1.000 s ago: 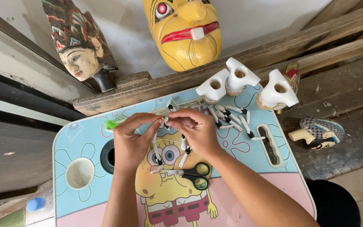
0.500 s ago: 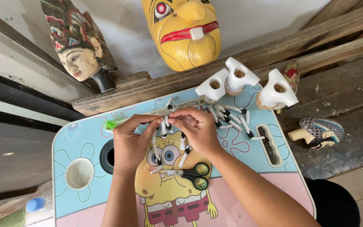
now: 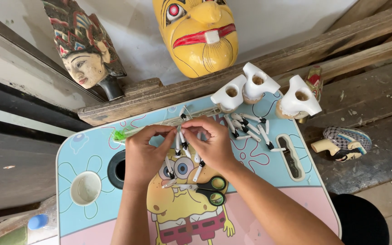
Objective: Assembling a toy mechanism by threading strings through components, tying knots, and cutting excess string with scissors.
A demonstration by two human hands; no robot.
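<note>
Over the cartoon-printed table (image 3: 91,154), the left hand (image 3: 144,152) and right hand (image 3: 212,143) meet, fingertips pressed together, pinching a strand of small white, black-tipped pieces (image 3: 180,143) that hangs just above the green-handled scissors (image 3: 212,190). Left of the scissors sits a white cup (image 3: 85,188) in its hole. Above and right of them, loose white pieces (image 3: 250,129) lie below three white carved heads (image 3: 259,90).

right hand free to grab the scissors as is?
Probably not at once: the right hand is pinching small white pieces together with the left hand. The scissors lie uncovered just below it, nothing between.
</note>
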